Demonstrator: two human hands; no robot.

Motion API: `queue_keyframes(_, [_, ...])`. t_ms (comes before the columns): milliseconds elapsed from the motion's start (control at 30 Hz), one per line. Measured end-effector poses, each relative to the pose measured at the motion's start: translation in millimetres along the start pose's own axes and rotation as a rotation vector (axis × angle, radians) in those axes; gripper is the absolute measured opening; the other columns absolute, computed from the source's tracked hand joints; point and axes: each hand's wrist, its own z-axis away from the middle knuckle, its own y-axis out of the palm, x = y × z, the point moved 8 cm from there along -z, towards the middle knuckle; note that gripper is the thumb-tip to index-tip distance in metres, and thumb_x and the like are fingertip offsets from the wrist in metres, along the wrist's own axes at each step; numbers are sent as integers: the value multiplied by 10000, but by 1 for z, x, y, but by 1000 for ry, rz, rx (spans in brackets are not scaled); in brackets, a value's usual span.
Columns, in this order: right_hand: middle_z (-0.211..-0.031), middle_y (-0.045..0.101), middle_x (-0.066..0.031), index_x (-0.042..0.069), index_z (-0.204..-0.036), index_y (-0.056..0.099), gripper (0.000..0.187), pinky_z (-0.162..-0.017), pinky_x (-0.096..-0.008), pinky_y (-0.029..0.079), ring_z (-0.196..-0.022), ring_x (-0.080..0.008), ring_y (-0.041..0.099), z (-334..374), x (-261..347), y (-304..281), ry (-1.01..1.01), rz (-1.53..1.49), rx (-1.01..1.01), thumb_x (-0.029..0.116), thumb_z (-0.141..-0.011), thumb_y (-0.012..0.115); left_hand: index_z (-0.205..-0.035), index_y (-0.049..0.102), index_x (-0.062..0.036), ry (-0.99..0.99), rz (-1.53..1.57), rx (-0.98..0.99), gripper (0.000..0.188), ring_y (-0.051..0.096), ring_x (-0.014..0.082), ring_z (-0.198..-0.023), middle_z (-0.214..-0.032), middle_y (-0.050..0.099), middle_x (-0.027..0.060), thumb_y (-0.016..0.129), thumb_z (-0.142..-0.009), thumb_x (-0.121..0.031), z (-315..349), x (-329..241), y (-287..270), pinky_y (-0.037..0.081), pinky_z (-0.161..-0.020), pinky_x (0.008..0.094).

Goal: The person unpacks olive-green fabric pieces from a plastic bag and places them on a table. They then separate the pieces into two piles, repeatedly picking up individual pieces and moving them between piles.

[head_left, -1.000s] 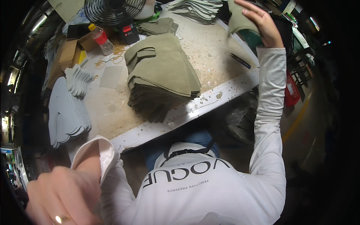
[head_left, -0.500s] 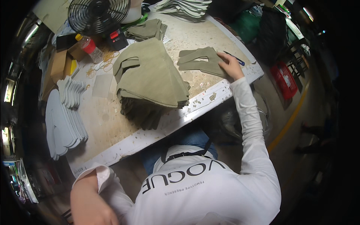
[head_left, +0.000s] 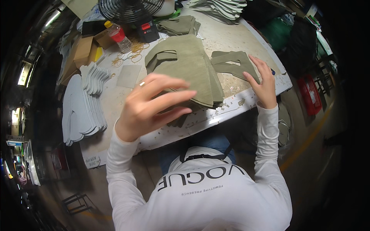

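A thick stack of olive-green cut fabric pieces (head_left: 190, 57) lies in the middle of the worktable, the top piece notched at its left side. In front of its near left part hovers my left hand (head_left: 148, 104), a ring on one finger, fingers apart and holding nothing. To the right of the stack lie smaller olive cut pieces (head_left: 243, 57) with a slot between their strips. My right hand (head_left: 265, 82) is at their right edge, thumb and fingers spread; whether the fingertips touch the fabric I cannot tell. Most of a dark pen (head_left: 273, 72) is hidden behind this hand.
Grey cut pieces (head_left: 79, 115) are stacked at the table's left. Toward the back are a fan (head_left: 129, 9), a red-labelled bottle (head_left: 120, 37), a cardboard box (head_left: 85, 52), rubber bands (head_left: 137, 48) and more olive pieces (head_left: 179, 26). A red crate (head_left: 309, 94) stands beyond the table's right edge.
My left hand has risen from low at the left to in front of the olive stack. The right hand's fingers have spread at the small pieces. The whole view has shifted.
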Motion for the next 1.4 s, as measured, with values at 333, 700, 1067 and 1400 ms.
queue_keyframes(333, [-1072, 676, -102, 40, -1083, 695, 271, -928, -343, 430, -1041, -252, 593, -13, 111, -31, -182, -279, 3, 80, -815, 671, -924, 730, -50, -35, 381, -137, 169, 636, 120, -617, -841, 699, 52, 714, -773, 25, -34, 29, -1, 520, -541, 238])
queue_keyframes(700, [-998, 689, -84, 65, -1020, 727, 219, -847, -338, 484, -984, -248, 607, -7, 121, -25, -211, -316, -14, 90, -806, 690, -894, 719, -86, 170, 85, -53, 241, 609, 194, -682, -803, 636, 40, 776, -664, -47, -31, -5, 19, 502, -596, 298])
queue_keyframes(1067, [-884, 647, -72, 16, -1304, 535, 385, -613, -186, 430, -718, -77, 591, -20, 114, 3, 285, -981, 273, 227, -982, 519, -906, 738, -70, 25, 156, -326, 186, 637, 124, -644, -805, 673, 61, 763, -731, -10, -28, 14, -11, 517, -551, 239])
queue_keyframes(1400, [-1081, 672, -66, 59, -1231, 621, 376, -751, -249, 504, -808, -85, 582, -88, 152, 44, -128, -773, 591, 38, -856, 621, -962, 719, -54, 23, 81, -245, 216, 695, 211, -815, -978, 701, 103, 742, -748, -37, -14, -18, -13, 556, -704, 291])
